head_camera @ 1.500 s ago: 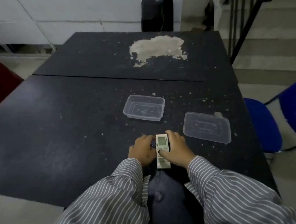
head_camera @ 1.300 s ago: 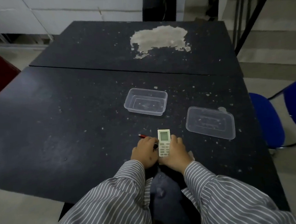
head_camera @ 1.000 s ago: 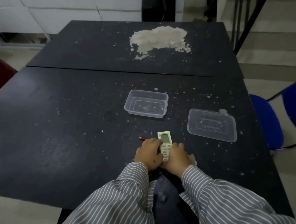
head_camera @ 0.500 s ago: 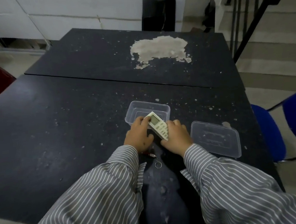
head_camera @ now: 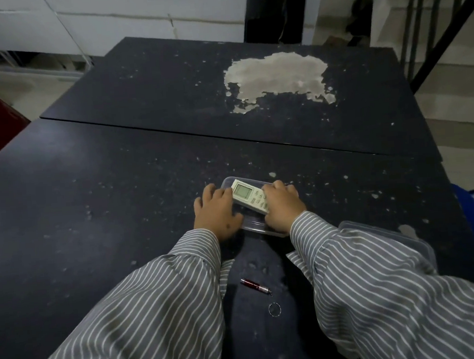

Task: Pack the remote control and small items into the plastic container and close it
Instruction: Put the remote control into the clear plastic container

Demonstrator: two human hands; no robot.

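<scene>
Right hand fingers curled around the remote control, gripping its lower end. Left hand fingers flat against the remote's left edge, steadying, not wrapped. The remote sits tilted, screen end up over the far rim of the clear container, button end low inside. Not seated flat yet, I'd say.

Risk: it lies diagonally, so pushing down could tip the light container or leave the remote riding on the rim, and the lid won't close. Lid lies right, half hidden under the right sleeve; pulling the arm back could drag it.

Red pen-like item and key ring lie between the sleeves near the tabletop front edge; a cuff could knock them off. Plenty of open room left and beyond.
</scene>
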